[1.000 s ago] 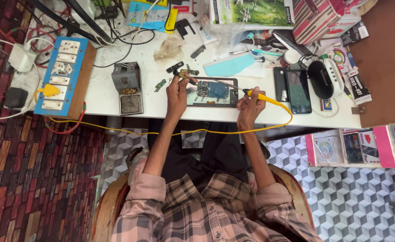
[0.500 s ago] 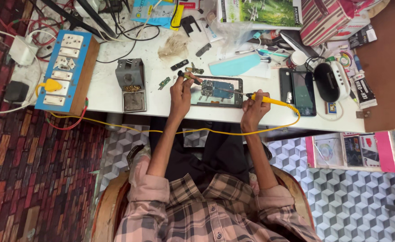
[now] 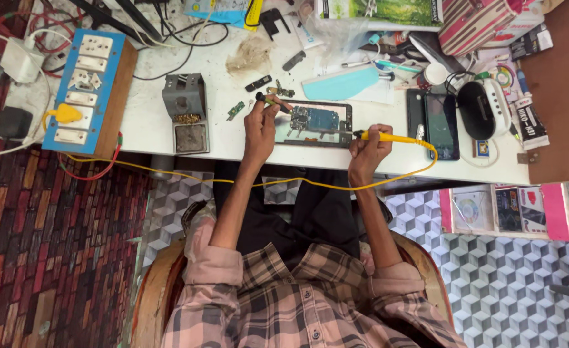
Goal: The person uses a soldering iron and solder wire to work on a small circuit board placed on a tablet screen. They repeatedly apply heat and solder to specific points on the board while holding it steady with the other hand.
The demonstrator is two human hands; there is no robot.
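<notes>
Right hand grip clenched on yellow soldering iron; left hand pinching tweezers; cluttered white table.

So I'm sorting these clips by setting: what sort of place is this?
Probably a small phone or electronics repair bench. The right hand holds a yellow soldering iron at an opened phone, beside a switch and socket board and a soldering stand.

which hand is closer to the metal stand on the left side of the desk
Left. The left hand is just right of the stand, holding a small tool. The right hand is farther right, past the opened phone, holding a yellow iron.
</notes>
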